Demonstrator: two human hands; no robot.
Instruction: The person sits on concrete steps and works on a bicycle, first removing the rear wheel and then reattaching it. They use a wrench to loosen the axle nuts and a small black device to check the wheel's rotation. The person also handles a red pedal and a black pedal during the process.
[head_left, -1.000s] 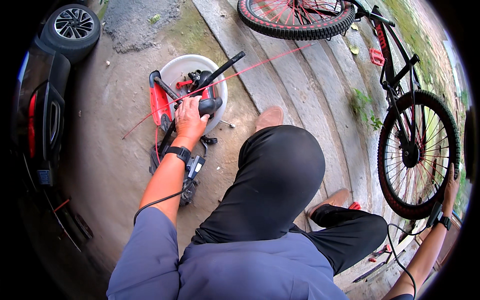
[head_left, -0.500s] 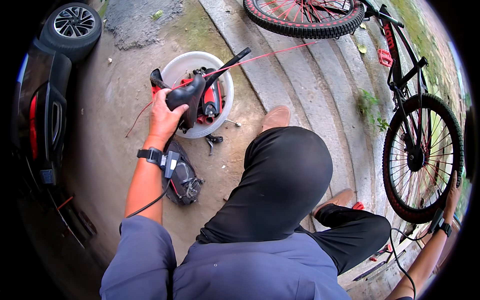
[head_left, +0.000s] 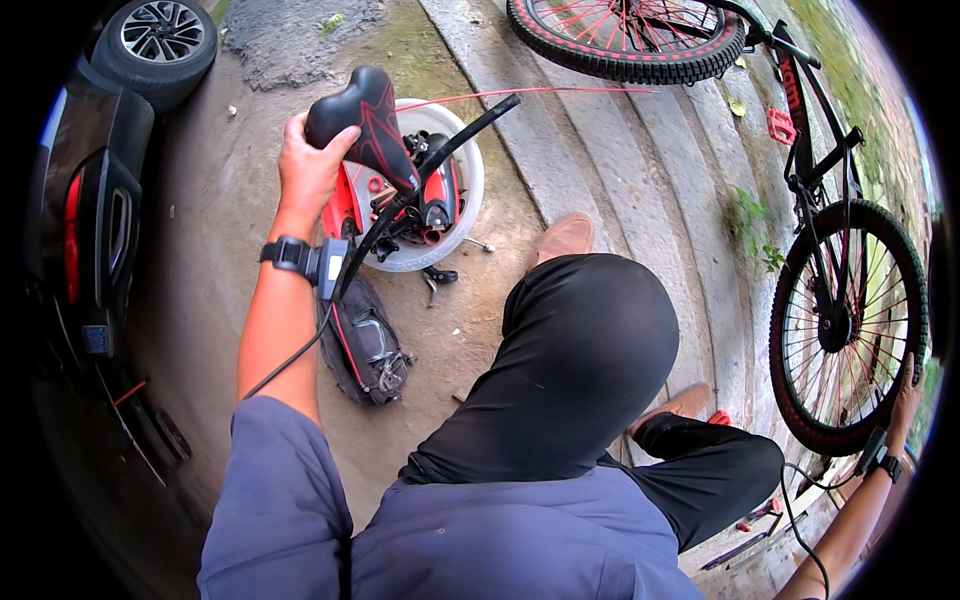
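Note:
My left hand (head_left: 310, 170) is closed round the wide rear of a black bicycle saddle (head_left: 372, 125) with red lines. It holds the saddle above a white plastic tub (head_left: 474, 190) of red and black bike parts. A black handlebar (head_left: 462, 140) slants across the tub, passing by the saddle's nose. At the far right, my right hand (head_left: 906, 400) lies against the tyre of a bicycle wheel (head_left: 800, 400), fingers stretched out along it; part of this hand is hard to see.
A dark bag (head_left: 365, 345) and a brake lever (head_left: 437, 280) lie beside the tub. Concrete steps (head_left: 640, 190) curve along the right under the black bicycle (head_left: 800, 130). A dark car (head_left: 100, 200) with a loose wheel (head_left: 160, 45) behind it stands at the left.
My left hand has raised and turned the saddle, so its top now shows, up and slightly left of where it was. The right hand stays at the wheel.

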